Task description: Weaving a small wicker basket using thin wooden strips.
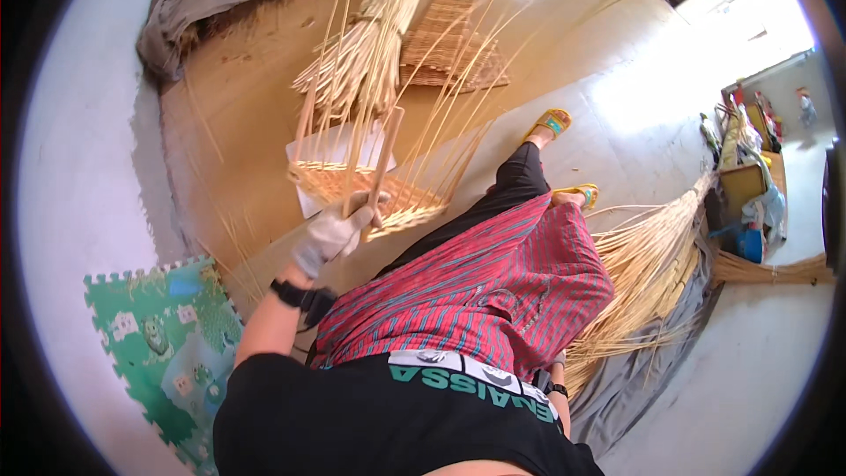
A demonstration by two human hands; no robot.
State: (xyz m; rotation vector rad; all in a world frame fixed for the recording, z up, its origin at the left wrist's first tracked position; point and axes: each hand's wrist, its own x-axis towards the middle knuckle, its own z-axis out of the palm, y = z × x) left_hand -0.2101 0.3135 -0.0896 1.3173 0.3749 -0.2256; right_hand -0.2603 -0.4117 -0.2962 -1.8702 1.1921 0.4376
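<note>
Hands: left hand [333, 231] grips one half-woven basket [366, 189]; right hidden

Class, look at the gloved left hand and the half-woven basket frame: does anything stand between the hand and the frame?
Nothing visible does. The left hand, in a pale glove, already grips a wooden upright of the half-woven basket frame, with loose cane strands rising above it. The right hand is mostly hidden behind the striped cloth.
</note>
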